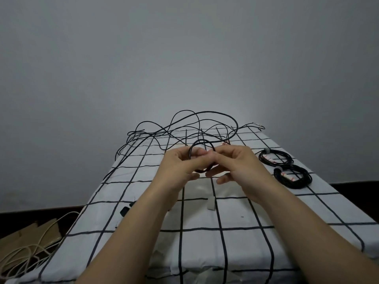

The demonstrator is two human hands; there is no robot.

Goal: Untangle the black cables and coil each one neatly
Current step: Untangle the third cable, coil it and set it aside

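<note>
A small loop of black cable [202,142] stands between my hands above the middle of the table. My left hand [180,167] grips the loop's left side with fingers curled round it. My right hand [235,162] pinches the loop's right side, fingertips meeting those of the left. Behind them a loose tangle of black cables [184,128] sprawls over the table's far end and hangs off its left edge. Two finished black coils lie at the right: one farther back [275,157], one nearer [293,177], each bound with a white and red tag.
The table wears a white cloth with a black grid [205,232]. A small white piece [211,203] lies mid-table and a small black object [125,210] sits near the left edge. On the floor at the left lie cardboard [30,232] and a pale cord [30,249].
</note>
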